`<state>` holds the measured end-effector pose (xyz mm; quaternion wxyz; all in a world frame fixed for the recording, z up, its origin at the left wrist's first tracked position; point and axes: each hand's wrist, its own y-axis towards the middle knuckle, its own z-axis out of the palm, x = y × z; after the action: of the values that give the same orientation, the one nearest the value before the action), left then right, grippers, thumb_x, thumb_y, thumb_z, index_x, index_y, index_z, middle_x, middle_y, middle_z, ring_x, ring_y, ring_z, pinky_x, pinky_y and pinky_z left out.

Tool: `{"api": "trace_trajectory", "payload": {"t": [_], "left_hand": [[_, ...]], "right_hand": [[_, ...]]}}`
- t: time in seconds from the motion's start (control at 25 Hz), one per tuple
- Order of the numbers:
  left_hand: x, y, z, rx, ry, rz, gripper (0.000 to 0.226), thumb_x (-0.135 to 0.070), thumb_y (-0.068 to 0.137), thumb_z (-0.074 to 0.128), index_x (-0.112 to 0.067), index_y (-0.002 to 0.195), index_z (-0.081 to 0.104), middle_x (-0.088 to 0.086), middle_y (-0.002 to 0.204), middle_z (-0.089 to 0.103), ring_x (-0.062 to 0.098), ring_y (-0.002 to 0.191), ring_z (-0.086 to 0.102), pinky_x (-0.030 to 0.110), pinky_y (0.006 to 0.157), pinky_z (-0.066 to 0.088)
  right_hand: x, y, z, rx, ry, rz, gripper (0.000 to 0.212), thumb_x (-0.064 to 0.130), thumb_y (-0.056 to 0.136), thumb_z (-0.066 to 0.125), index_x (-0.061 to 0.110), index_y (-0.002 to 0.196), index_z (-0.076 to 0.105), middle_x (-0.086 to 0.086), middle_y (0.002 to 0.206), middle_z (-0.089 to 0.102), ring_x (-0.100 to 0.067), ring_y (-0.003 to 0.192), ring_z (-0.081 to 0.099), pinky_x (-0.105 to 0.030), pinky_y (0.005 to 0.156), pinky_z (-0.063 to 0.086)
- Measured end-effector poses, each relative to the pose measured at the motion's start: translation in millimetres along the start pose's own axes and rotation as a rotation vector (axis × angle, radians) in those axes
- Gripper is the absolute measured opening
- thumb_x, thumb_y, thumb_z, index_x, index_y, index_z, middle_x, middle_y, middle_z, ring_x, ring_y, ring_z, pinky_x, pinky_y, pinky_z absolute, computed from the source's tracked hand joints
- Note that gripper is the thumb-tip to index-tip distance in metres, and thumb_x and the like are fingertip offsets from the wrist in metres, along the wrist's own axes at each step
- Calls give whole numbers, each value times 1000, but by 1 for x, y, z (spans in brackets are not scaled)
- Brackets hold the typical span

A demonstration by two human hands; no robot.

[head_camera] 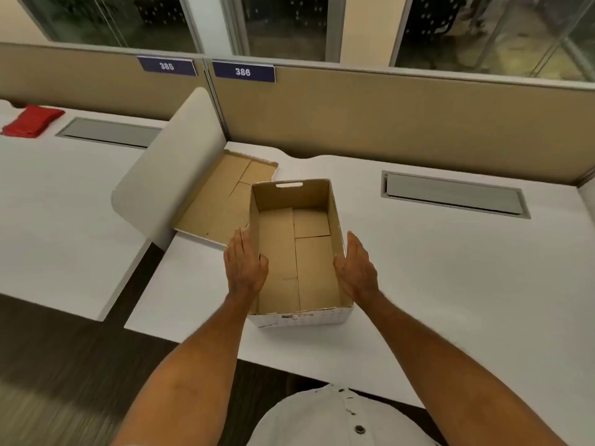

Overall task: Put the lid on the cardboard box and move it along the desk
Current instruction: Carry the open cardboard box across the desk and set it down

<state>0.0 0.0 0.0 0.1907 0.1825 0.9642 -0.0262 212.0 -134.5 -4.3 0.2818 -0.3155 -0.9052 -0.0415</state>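
Note:
An open cardboard box (297, 252), brown inside and white outside, stands near the front edge of the white desk (450, 268). It is empty. Its lid (222, 194) lies upside down on the desk just behind and left of the box, partly tucked against a white curved divider. My left hand (246, 263) lies flat against the box's left wall, thumb over the rim. My right hand (357, 268) presses flat against the right wall. Both hands clasp the box between them.
A white curved divider (174, 175) separates this desk from the neighbouring one on the left. A red cloth (30, 120) lies far left. Grey cable hatches (450, 194) are set into the desks. A tan partition (386, 123) closes the back.

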Motion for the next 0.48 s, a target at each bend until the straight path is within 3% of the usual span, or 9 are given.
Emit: {"api": "trace_trajectory", "payload": {"t": [0.12, 0.2, 0.36, 0.48], "left_hand": [[9, -8, 4, 20, -205, -147, 67, -16, 97, 53, -11, 158, 26, 18, 158, 41, 38, 135, 52, 48, 104, 52], [14, -9, 9, 90, -301, -229, 59, -15, 102, 47, -16, 158, 27, 15, 149, 53, 37, 123, 61, 49, 95, 59], [19, -5, 14, 130, -340, -279, 45, -17, 107, 39, -13, 152, 40, 15, 131, 68, 36, 112, 68, 53, 95, 60], [17, -4, 18, 114, -346, -285, 42, -19, 108, 40, -11, 149, 44, 14, 130, 69, 36, 113, 69, 51, 98, 59]], "right_hand": [[0, -2, 9, 44, 132, 163, 62, 36, 101, 43, 19, 157, 21, -8, 161, 36, -34, 137, 49, -51, 104, 47], [-3, 0, 16, 52, 196, 230, 53, 32, 102, 40, 18, 153, 30, -10, 153, 48, -36, 131, 55, -50, 103, 48], [-7, 1, 20, 13, 182, 232, 45, 28, 104, 37, 12, 146, 44, -13, 141, 60, -37, 122, 61, -47, 99, 50], [-9, 2, 20, -8, 169, 204, 45, 26, 105, 37, 10, 146, 46, -13, 142, 60, -36, 124, 60, -46, 101, 49]]}}
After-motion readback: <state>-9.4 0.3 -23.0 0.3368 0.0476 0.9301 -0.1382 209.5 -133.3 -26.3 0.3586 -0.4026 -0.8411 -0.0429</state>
